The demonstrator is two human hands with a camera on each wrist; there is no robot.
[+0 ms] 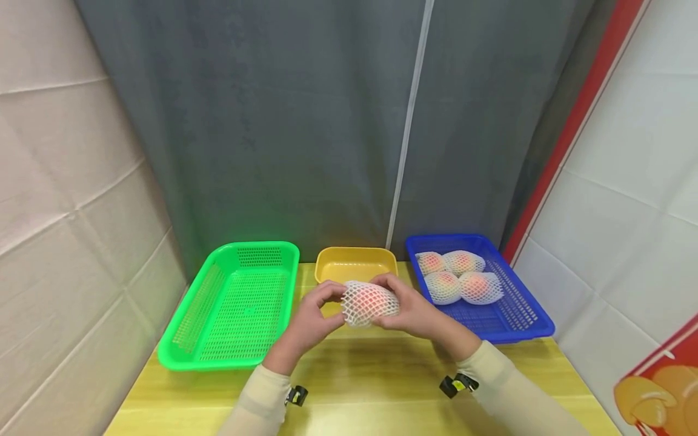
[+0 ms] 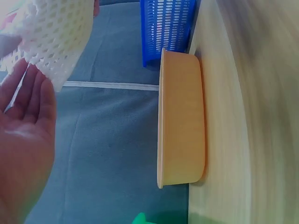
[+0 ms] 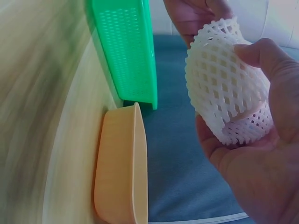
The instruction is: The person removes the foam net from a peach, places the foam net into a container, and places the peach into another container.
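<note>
Over the front of the table, a peach [image 1: 369, 301] in a white foam net [image 3: 219, 84] is held between both hands. My right hand [image 1: 410, 307] grips it from the right, thumb on one side and fingers on the other. With thumb and fingertips, my left hand [image 1: 313, 318] pinches the net's open left end. In the left wrist view the left fingers [image 2: 35, 93] lie against the net's edge. Several more netted peaches [image 1: 463, 263] sit in a blue basket [image 1: 523, 303] to the right.
A green basket [image 1: 248, 309] with bare perforated bottom stands on the left of the wooden table [image 1: 371, 381]. Behind the hands is a small yellow tub [image 1: 357, 254]. A grey curtain [image 1: 272, 121] hangs along the back, with pale walls at both sides.
</note>
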